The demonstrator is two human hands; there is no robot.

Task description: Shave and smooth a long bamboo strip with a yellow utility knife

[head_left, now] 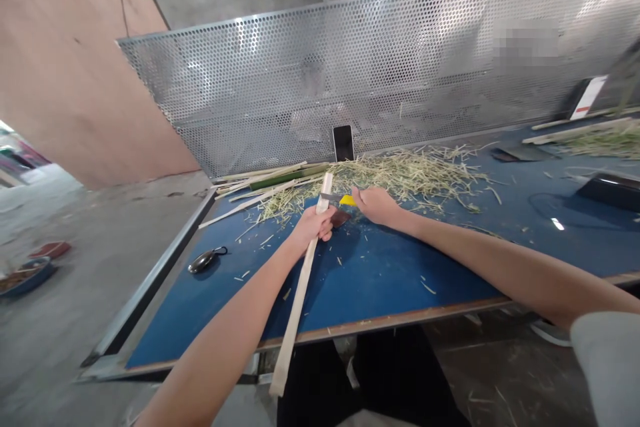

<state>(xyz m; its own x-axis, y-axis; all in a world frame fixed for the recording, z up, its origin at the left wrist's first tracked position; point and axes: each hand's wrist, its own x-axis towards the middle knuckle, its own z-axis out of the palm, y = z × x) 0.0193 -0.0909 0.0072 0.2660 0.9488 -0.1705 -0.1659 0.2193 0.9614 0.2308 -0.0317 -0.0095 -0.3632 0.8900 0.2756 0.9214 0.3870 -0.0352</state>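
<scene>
My left hand [314,225] is wrapped round a long pale bamboo strip [300,293], whose lower end hangs past the table's front edge. In my right hand [376,205] is a utility knife with a yellow handle [347,200]. Its blade [330,197] lies across the strip just above my left fingers. A small brown flat piece [341,217] shows beside my left hand; whether that hand grips it too I cannot tell. Behind both hands spreads a heap of thin pale shavings [415,177].
The blue table [400,267] has a perforated metal screen [320,73] along its back. A phone [343,143] leans upright there. A green bamboo piece [287,177] and pale strips lie at the back left. A dark oval object [204,260] sits left, a black object [613,192] right.
</scene>
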